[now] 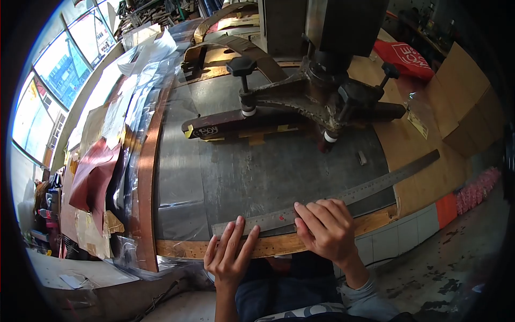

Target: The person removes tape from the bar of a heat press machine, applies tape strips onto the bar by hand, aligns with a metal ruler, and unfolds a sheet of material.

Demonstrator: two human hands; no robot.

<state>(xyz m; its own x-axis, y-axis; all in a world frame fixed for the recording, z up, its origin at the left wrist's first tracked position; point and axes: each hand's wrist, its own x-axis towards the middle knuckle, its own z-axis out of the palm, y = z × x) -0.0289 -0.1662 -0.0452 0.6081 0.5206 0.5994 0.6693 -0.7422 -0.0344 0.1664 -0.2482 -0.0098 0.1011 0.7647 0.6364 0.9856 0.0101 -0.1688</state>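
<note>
A long steel ruler lies slantwise across the dark grey work surface, close to its wooden front edge. My left hand rests with its fingers spread and flat over the ruler's left end. Further right, my right hand is closed, with its fingers curled and its thumb bent in over the ruler. Whatever those fingers hold, if anything, is hidden. A small red mark shows on the ruler between the two hands.
A heavy machine with a dark metal foot and black knobs stands on the surface ahead. Plastic sheets and reddish-brown material lie at the left. A cardboard box and a red bag sit at the right.
</note>
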